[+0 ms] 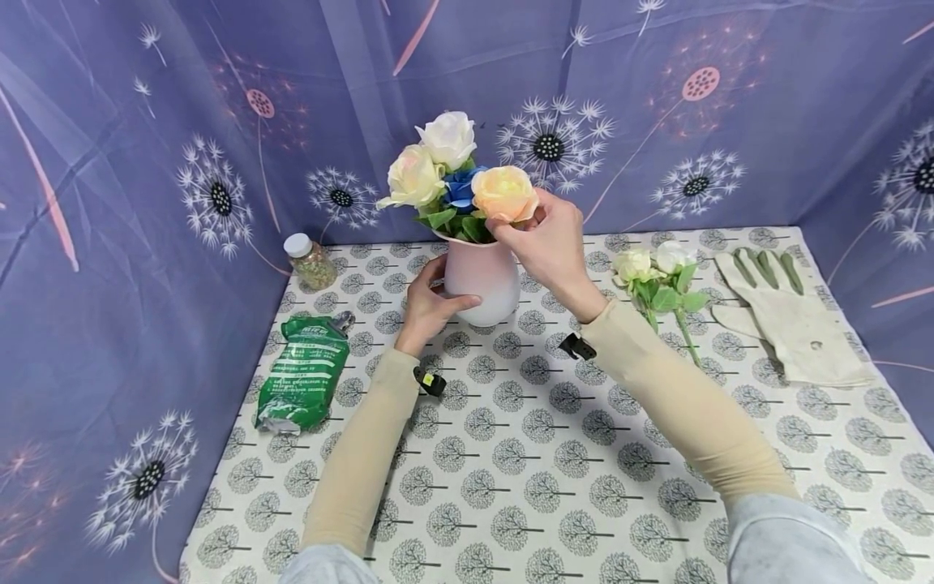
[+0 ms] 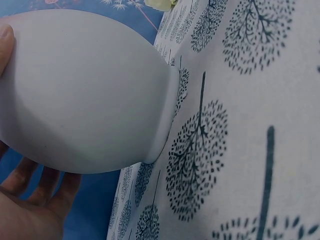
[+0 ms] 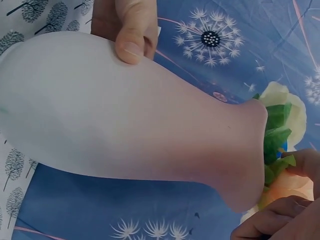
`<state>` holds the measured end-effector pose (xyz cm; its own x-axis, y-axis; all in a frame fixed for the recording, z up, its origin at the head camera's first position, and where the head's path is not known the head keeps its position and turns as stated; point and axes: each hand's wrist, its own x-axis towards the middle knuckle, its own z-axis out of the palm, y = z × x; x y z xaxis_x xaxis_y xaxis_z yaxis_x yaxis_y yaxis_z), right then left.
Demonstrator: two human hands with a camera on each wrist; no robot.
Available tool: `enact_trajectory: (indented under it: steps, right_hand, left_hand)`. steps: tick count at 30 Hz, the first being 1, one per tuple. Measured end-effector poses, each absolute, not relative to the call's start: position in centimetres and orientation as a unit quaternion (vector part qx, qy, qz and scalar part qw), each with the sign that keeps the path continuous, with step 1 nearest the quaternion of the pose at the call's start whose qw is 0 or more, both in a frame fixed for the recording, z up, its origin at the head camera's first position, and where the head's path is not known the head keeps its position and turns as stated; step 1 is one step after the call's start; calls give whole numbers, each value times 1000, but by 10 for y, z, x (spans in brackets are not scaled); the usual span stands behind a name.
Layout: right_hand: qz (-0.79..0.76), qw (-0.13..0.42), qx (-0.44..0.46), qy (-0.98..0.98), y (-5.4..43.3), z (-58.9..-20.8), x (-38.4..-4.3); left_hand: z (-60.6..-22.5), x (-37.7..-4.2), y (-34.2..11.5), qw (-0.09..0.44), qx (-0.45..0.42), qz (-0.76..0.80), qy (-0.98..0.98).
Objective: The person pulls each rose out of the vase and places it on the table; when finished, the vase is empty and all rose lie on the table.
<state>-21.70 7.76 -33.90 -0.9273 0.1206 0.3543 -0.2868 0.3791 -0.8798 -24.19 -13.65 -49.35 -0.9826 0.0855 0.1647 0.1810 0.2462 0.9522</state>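
Observation:
A pink-to-white vase [image 1: 483, 280] stands upright on the patterned cloth. My left hand [image 1: 432, 308] grips its left side, the thumb across the front and the fingers curled behind; the left wrist view shows the vase body [image 2: 90, 95] close up. From the vase's mouth rise a white rose [image 1: 447, 139], a cream rose [image 1: 414, 176], a blue flower [image 1: 463, 190] and a peach rose [image 1: 505, 195]. Just under the peach bloom, at the rim's right, my right hand [image 1: 549, 239] pinches that rose. In the right wrist view, green leaves [image 3: 276, 131] stick out over the rim beside those fingertips.
At right lie a cut cream rose [image 1: 633, 266] and a white rose [image 1: 674, 256] on leafy stems, beside off-white gloves [image 1: 803, 332]. A green packet [image 1: 302, 373] and a white-capped jar [image 1: 314, 268] are on the left. A dandelion-print curtain [image 1: 438, 49] borders the table.

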Motion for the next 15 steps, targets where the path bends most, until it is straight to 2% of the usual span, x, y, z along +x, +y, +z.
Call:
enact_trajectory:
  steps: [10,15]
  right_hand:
    - [577,186,69,-792,85,-326,-219]
    - [619,149,68,-768,89,-318,-219]
  left_hand:
    - [-494,-241,-136,35,-82,-610,-787]
    - [-493,-240,-136,31,-79,-609,-788]
